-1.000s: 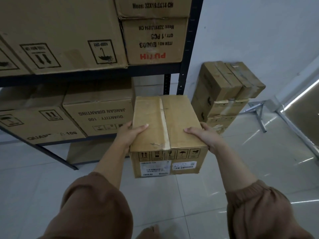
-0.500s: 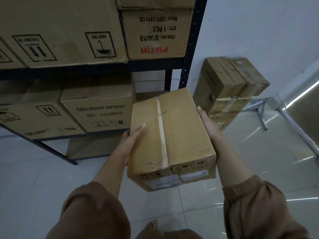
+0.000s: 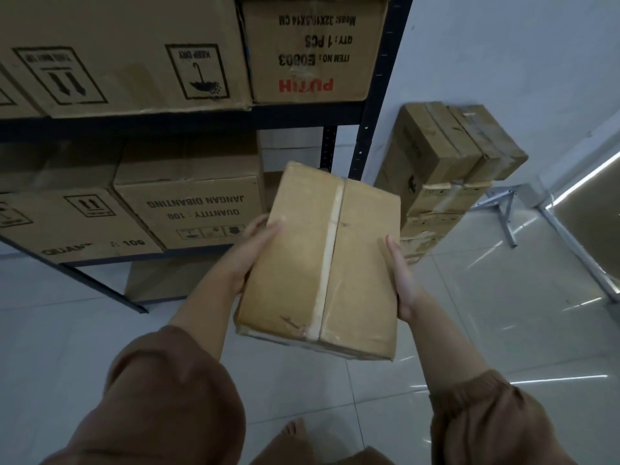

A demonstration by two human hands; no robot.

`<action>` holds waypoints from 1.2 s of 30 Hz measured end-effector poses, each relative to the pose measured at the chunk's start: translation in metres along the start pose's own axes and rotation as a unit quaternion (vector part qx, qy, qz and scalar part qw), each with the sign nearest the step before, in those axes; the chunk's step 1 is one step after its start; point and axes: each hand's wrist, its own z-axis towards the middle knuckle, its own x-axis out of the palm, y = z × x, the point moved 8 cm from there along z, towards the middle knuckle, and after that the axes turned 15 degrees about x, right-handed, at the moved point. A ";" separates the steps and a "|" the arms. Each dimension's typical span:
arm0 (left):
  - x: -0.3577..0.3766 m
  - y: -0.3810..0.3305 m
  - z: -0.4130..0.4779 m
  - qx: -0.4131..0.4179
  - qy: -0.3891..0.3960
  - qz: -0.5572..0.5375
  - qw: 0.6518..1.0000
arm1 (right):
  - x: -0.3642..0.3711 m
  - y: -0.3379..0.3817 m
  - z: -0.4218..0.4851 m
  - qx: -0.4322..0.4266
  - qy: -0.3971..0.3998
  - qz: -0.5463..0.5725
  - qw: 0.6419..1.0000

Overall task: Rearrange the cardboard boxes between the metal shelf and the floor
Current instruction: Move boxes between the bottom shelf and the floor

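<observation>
Taped box (image 3: 322,263): plain brown cardboard with one tape seam running lengthwise. It is held in the air in front of the metal shelf (image 3: 379,95), above the floor (image 3: 503,313), tilted with its far end higher.

Left hand (image 3: 248,253): grips the box's left side, thumb lying over the top edge. The other fingers are hidden behind the box.

Right hand (image 3: 401,280): pressed flat along the right side, the visible fingers straight and pointing away from the person.

Upper shelf level: a big box (image 3: 127,55) with arrow and umbrella marks, and just beside it a box printed PUTIH (image 3: 312,52), its print upside down.

Lower level: a box printed JANGAN DIBANTING (image 3: 198,203), also upside down, touching a second printed box (image 3: 67,223) on its left. A plain box (image 3: 161,280) sits on the floor under the shelf.

Right of the shelf, against the wall (image 3: 503,45): a stack of boxes (image 3: 446,169), the top ones skewed. A metal stand (image 3: 506,213) is just beside it.

Brown sleeves (image 3: 167,397) cover both forearms, and a bare foot (image 3: 295,431) shows at the bottom edge.
</observation>
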 end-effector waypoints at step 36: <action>-0.011 0.010 0.068 0.046 -0.080 0.003 0.996 | 0.071 0.075 0.119 -0.025 -0.047 -0.030 0.998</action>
